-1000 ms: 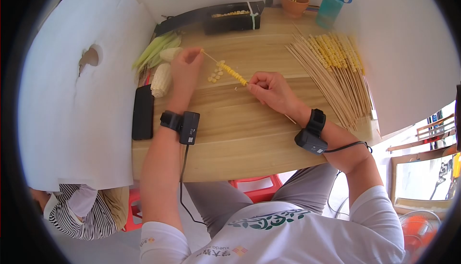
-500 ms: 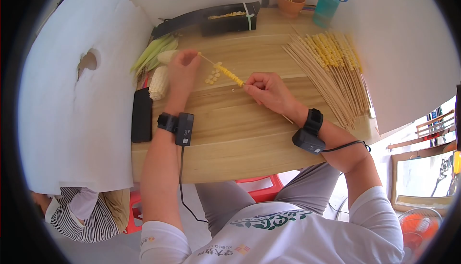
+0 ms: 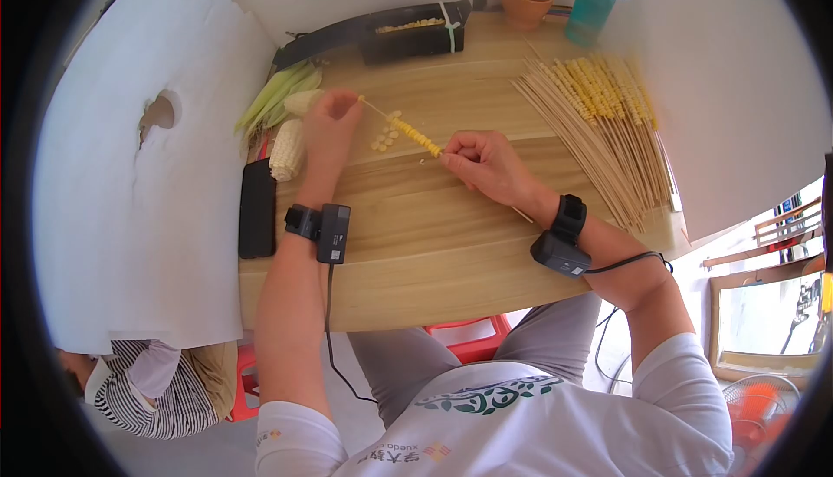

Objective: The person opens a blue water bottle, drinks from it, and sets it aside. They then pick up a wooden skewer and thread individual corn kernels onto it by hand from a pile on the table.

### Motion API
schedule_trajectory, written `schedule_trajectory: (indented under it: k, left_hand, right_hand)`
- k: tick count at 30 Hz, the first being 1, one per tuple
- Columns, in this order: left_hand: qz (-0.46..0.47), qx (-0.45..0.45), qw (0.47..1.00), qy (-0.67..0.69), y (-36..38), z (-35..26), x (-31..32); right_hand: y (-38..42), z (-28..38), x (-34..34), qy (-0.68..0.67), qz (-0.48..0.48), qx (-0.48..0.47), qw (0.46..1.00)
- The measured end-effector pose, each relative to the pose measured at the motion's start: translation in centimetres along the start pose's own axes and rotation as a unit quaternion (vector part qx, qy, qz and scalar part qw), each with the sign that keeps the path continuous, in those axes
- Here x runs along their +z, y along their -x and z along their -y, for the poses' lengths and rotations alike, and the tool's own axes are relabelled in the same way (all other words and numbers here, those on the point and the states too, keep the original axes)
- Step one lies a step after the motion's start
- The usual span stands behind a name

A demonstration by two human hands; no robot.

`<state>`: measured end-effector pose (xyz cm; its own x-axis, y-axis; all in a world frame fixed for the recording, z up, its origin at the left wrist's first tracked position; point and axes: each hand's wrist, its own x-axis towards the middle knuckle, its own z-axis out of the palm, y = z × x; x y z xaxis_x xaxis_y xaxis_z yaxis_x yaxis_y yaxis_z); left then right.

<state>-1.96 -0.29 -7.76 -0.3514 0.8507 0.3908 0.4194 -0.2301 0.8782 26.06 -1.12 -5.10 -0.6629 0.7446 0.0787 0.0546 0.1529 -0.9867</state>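
My right hand (image 3: 488, 164) pinches a thin wooden skewer just below a row of yellow corn kernels (image 3: 415, 135) threaded on it. The skewer slants up to the left, and its bare upper part reaches my left hand (image 3: 333, 125). The fingers of my left hand are closed at the tip, around a single yellow kernel (image 3: 361, 98). Loose kernels (image 3: 382, 140) lie on the table just behind the skewer. Beside my left hand are a stripped corn cob (image 3: 287, 151) and another cob (image 3: 302, 102).
Bare skewers (image 3: 577, 147) and kernel-covered skewers (image 3: 599, 86) lie at the right. Behind are a black box (image 3: 412, 43), a clay pot (image 3: 525, 6) and a teal bottle (image 3: 592, 8). Green husks (image 3: 276, 95) and a black phone (image 3: 257, 210) are at left. A person (image 3: 160, 390) sits lower left.
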Motion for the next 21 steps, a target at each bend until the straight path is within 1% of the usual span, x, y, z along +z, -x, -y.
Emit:
schedule_trajectory:
  k: [2, 12, 18, 21]
  left_hand:
    - [0.004, 0.014, 1.0, -0.011, 0.0, 0.1, 0.0]
    - [0.012, 0.014, 1.0, -0.023, 0.0, 0.0, 0.4]
    - [0.018, -0.005, 1.0, 0.013, 0.4, -0.5, 0.9]
    - [0.042, 0.0, 0.998, 0.038, 0.7, -1.0, 1.2]
  right_hand:
    - [0.0, 0.0, 0.0, 0.001, -0.001, 0.0, 1.0]
    - [0.0, 0.1, 0.0, 0.004, 0.003, 0.005, 1.0]
    - [0.1, 0.2, 0.0, 0.007, -0.002, 0.004, 1.0]
    - [0.1, 0.2, -0.1, 0.009, -0.004, 0.002, 1.0]
